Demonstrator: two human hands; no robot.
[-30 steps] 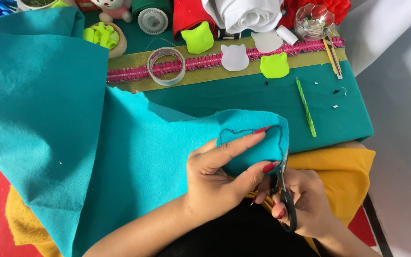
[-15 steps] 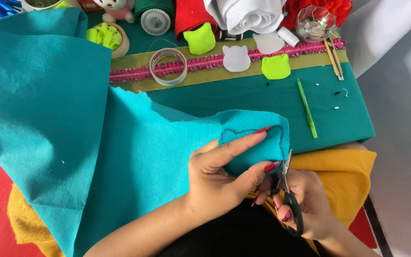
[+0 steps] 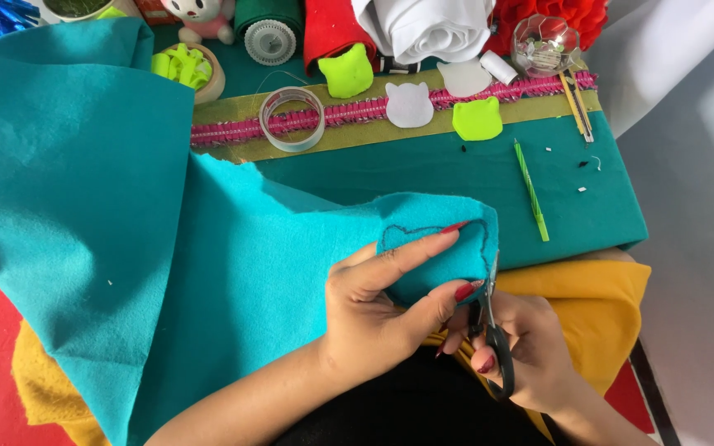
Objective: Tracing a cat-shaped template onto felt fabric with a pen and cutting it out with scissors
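A big sheet of turquoise felt drapes across the table and my lap. Its right corner carries a drawn outline of a cat head. My left hand pinches that corner, fingers on top and thumb beneath. My right hand grips black-handled scissors, whose blades meet the felt's right edge beside the outline.
A dark green mat holds a green pen, a clear tape roll and a pink trim strip. White and lime cat-head cutouts lie on it. Yellow felt lies under my right hand.
The scissors have crept slightly up along the felt edge. The hands and the felt corner stay almost where they were.
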